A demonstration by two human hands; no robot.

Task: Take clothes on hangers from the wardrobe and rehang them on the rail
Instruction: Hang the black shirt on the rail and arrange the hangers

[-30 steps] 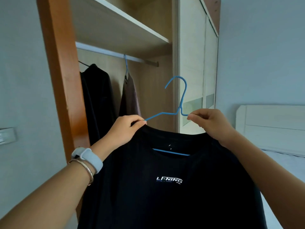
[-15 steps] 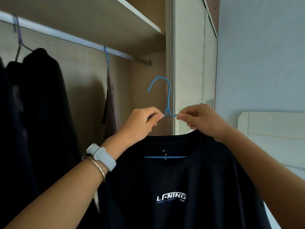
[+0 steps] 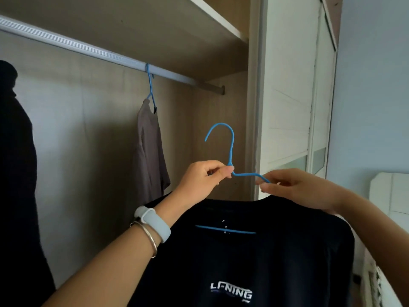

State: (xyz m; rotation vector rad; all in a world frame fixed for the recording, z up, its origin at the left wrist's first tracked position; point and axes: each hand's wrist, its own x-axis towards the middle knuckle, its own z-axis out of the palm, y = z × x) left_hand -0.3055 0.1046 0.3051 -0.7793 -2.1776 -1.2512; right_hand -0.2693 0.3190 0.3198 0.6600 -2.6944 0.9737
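- Compared with one second ago, the view is closer to the inside of the wardrobe: the silver metal rail point(image 3: 88, 49) now runs wide across the top, and the orange side frame is no longer visible.
- The left hand point(image 3: 205, 178) has moved from the shoulder of the thin blue wire hanger point(image 3: 231, 149) to the base of its neck, where it now pinches the wire between thumb and fingers.
- The right hand point(image 3: 294, 187) has moved the opposite way, from the neck out along the right shoulder wire, and pinches it there.
- The black T-shirt with white logo point(image 3: 243, 262) hangs on this hanger in front of the person. The hook is free, below the rail and not touching it.
- On the rail, the grey garment on its own blue hanger point(image 3: 150, 151) hangs to the left of the hook, and a dark garment point(image 3: 15, 173) hangs further left.
- I judge the T-shirt is almost in position; the hook must be lifted over the free part of the rail.
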